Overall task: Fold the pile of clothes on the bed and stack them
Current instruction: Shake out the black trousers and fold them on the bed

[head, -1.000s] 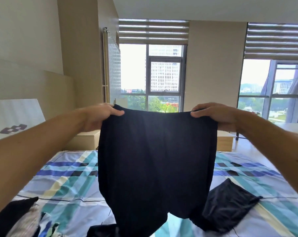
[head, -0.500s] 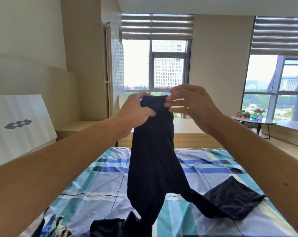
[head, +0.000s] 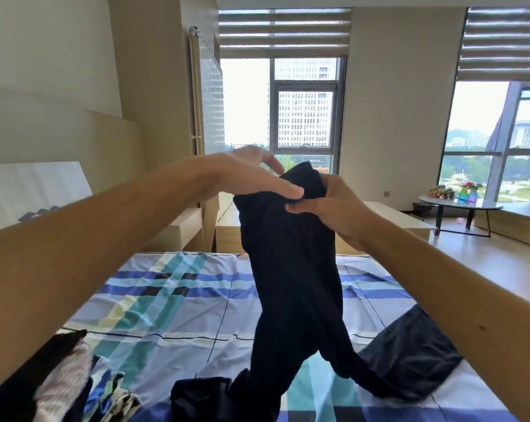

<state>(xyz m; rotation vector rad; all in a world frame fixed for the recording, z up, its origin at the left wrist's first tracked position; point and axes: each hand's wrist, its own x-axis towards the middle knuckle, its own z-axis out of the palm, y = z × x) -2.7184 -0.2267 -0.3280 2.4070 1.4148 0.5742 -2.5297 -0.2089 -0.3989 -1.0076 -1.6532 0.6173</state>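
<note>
A black pair of trousers (head: 291,284) hangs folded in half lengthwise above the checked bed sheet (head: 166,300). My right hand (head: 330,205) grips its doubled top edge. My left hand (head: 251,175) is beside it with fingers spread and loose, and only the straight thumb lies on the cloth. The lower ends of the trousers trail onto the bed near a crumpled dark cloth (head: 202,397). A flat dark garment (head: 409,354) lies on the sheet to the right. The pile of mixed clothes (head: 75,388) sits at the lower left.
A white board (head: 35,184) leans on the wall at the left. A low wooden cabinet (head: 184,226) and bench (head: 397,220) stand beyond the bed's far edge. A round table with flowers (head: 458,204) is at the right by the windows.
The trousers were held spread wide between both hands. The hands came together, doubling the waistband, and now my left hand has loosened its grip while the right holds the joined top.
</note>
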